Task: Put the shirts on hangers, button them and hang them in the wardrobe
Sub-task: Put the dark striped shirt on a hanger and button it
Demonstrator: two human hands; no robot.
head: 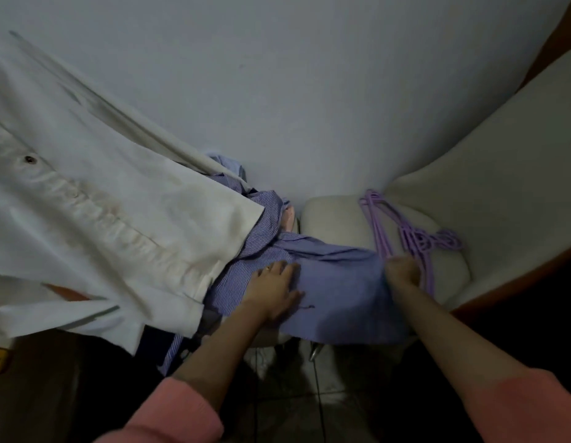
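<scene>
A blue striped shirt (335,282) lies spread across the seat of a cream chair (501,174), its lower part draped over the seat's front edge and its bunched upper part running back toward the left rear corner of the seat, against the wall (309,75). More striped blue cloth is crumpled behind it, and a bit of pink cloth (289,219) shows at the seat's left edge; which garment that belongs to cannot be told.

The left hand (274,289) rests flat on the shirt near the seat's left front, fingers straight and slightly spread, pressing the cloth. A ring shows on one finger. The right hand (402,270) is at the shirt's right edge, fingers curled into a fist that bunches the fabric; its grip is clamped on the shirt. Both forearms are bare, with pink sleeves (169,417) pushed up.

A bundle of purple hangers (415,238) lies on the seat's right side, toward the chair back, just beside and partly under the right hand. Whether the hand touches them cannot be told.

A white shirt (102,203) hangs at the left, close to the camera, buttoned down its front, its lower hem overlapping the striped cloth on the chair's left side. The tiled floor (309,394) below is dark.
</scene>
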